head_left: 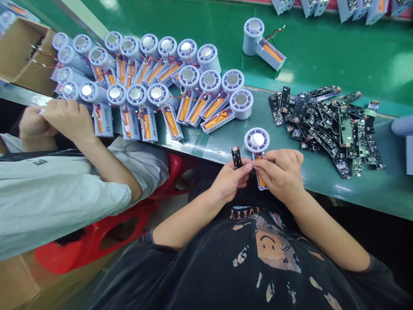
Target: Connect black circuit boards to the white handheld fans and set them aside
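Observation:
My left hand (229, 181) grips a narrow black circuit board (236, 156), which sticks up from between its fingers. Close beside it, my right hand (284, 172) is pinched, its fingertips meeting the left thumb; whatever they pinch is too small to make out. Behind the fingers is a lilac fan unit (257, 140) with a round silver-centred head at the table edge. Its handle, with an orange battery and wires inside, points toward my body and is partly hidden by my right hand.
Rows of similar fan units (158, 94) fill the table's left side; one lone unit (253, 36) lies farther back. Circuit boards (346, 125) are heaped at right. A person's hands (69, 118) work at left, near a cardboard box (26, 56) and red stools (87, 245).

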Available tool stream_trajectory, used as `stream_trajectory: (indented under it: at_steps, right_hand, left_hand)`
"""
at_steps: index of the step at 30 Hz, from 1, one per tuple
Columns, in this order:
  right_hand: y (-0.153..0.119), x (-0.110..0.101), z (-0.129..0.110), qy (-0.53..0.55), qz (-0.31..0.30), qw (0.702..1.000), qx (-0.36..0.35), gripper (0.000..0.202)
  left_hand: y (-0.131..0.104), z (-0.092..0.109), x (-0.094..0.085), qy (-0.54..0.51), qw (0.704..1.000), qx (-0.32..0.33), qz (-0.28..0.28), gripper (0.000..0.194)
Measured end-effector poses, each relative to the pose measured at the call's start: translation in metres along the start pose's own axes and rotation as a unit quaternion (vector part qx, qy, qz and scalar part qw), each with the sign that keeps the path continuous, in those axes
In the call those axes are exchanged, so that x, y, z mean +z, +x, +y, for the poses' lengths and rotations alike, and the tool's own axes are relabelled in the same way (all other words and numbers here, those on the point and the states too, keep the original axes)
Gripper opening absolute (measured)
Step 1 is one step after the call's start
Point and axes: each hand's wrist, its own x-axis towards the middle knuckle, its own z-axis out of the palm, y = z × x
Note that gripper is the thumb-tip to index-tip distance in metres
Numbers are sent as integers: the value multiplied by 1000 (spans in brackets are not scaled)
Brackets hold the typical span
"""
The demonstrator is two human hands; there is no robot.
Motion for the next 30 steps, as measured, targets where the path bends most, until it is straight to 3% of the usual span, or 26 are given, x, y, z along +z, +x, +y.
stream_trajectory:
  at_steps: [8,14,19,30]
  right_hand:
    - [1,2,0,46,-22,997,65,11]
    - [4,3,-2,62,-28,994,83,10]
    - [6,2,-3,66,-46,992,101,12]
    - [7,3,-7,17,-55,995,85,17]
  left_hand:
    - [-11,-11,-17,69,991,97,-64,47]
    - [-18,-4,-22,137,986,91,-21,36]
    - [-17,3,-19,204,977,43,-43,52]
    - [-14,0,-16,352,924,150,-27,41]
